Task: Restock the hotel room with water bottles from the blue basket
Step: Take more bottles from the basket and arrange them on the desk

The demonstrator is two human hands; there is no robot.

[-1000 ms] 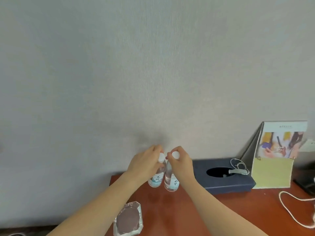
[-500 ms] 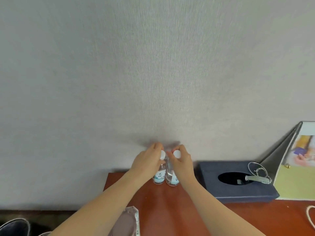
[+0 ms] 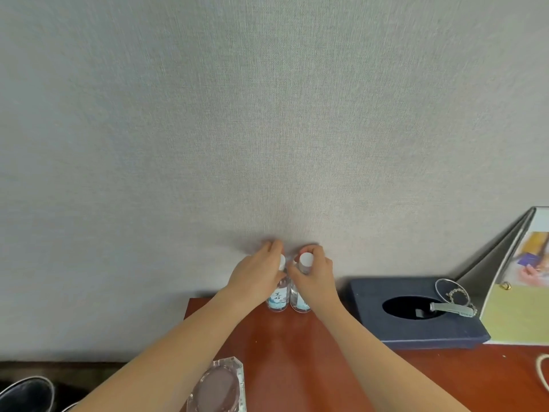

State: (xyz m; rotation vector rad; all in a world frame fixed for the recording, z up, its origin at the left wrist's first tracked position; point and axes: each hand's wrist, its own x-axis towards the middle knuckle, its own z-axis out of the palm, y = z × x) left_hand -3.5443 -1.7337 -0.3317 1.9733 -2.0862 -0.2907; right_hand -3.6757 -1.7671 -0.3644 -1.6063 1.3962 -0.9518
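Two small clear water bottles with white caps and pale blue labels stand upright side by side at the back of the reddish-brown table point(image 3: 297, 346), close to the wall. My left hand point(image 3: 255, 276) is wrapped around the upper part of the left bottle point(image 3: 279, 300). My right hand point(image 3: 315, 278) grips the neck of the right bottle point(image 3: 298, 303), whose cap shows above my fingers. The two bottles touch or nearly touch. The blue basket is not in view.
A dark blue tissue box point(image 3: 416, 313) with an oval opening lies right of the bottles, a keyring point(image 3: 453, 298) on top. A standing brochure point(image 3: 523, 281) leans at far right. A clear glass ashtray point(image 3: 218, 388) sits near the front left edge. A white cord point(image 3: 542, 373) lies at right.
Both bottles have moved back towards the wall and now stand on the table. The camera has shifted left, so the tissue box and brochure sit further right.
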